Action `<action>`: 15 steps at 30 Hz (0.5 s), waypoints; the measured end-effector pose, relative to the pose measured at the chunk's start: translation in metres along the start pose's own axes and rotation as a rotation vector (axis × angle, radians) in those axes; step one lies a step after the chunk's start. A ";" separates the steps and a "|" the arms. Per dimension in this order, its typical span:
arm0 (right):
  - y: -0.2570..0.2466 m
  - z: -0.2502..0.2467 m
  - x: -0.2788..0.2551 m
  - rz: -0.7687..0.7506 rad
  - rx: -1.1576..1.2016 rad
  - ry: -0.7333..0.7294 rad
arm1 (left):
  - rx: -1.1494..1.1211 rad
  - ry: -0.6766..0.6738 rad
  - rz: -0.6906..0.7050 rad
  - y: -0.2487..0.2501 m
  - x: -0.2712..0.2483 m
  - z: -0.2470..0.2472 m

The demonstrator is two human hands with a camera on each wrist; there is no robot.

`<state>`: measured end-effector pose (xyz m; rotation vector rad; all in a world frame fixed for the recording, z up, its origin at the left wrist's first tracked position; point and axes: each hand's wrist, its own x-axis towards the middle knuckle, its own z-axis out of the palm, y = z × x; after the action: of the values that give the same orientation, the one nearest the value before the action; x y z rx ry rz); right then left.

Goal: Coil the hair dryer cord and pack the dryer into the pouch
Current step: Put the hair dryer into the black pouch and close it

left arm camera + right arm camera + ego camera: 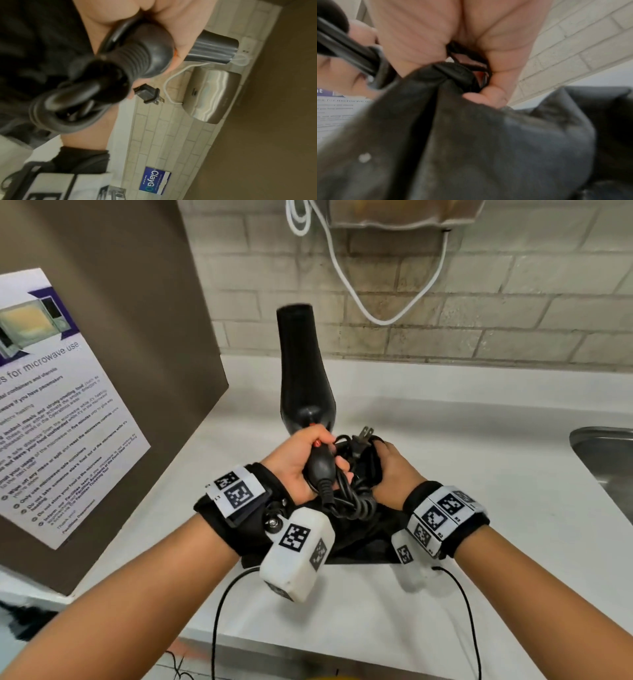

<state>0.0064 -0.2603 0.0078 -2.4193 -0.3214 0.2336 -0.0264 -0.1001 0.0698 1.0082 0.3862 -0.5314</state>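
My left hand (308, 460) grips the handle of a black hair dryer (303, 378) together with its coiled black cord (352, 498); the barrel points up and away. The two-prong plug (363, 440) sticks up from the coil between my hands. In the left wrist view the dryer handle (147, 56), the coiled cord (68, 111) and the plug (150, 94) fill the frame. My right hand (387, 470) pinches the rim of a black fabric pouch (363, 539) that hangs below both hands. The right wrist view shows the pouch (471, 135) bunched in my fingers (486, 94).
A white counter (445, 440) runs under my hands, with a steel sink (606, 453) at the right edge. A brown cabinet side (144, 337) with a microwave notice (58, 405) stands on the left. A white cable (376, 313) hangs on the brick wall behind.
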 end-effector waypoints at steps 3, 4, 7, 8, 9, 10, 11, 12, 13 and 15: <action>0.001 -0.004 -0.006 0.016 -0.015 -0.058 | -0.056 0.066 -0.040 -0.014 0.012 -0.002; 0.000 -0.006 -0.009 0.002 0.000 -0.072 | -0.065 0.091 -0.035 -0.016 0.016 -0.004; -0.003 -0.011 -0.018 -0.037 0.127 -0.090 | -0.101 0.163 -0.025 -0.024 0.031 -0.008; -0.006 -0.010 -0.021 -0.040 0.213 -0.104 | -0.108 0.178 -0.022 -0.027 0.035 -0.009; -0.009 -0.009 -0.023 -0.031 0.316 -0.119 | -0.120 0.189 -0.014 -0.029 0.038 -0.009; -0.011 -0.006 -0.024 -0.023 0.416 -0.129 | -0.144 0.191 -0.003 -0.031 0.041 -0.008; -0.012 -0.003 -0.025 -0.015 0.468 -0.133 | -0.170 0.190 0.006 -0.033 0.044 -0.006; -0.012 -0.001 -0.025 -0.020 0.469 -0.128 | -0.192 0.192 0.015 -0.035 0.046 -0.004; -0.013 0.001 -0.024 -0.031 0.419 -0.118 | -0.209 0.202 0.031 -0.037 0.047 -0.002; -0.013 0.002 -0.023 -0.064 0.277 -0.095 | -0.259 0.224 0.073 -0.042 0.051 0.001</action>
<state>-0.0180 -0.2562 0.0167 -2.1253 -0.3826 0.3418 -0.0098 -0.1309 0.0144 0.8291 0.5993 -0.2938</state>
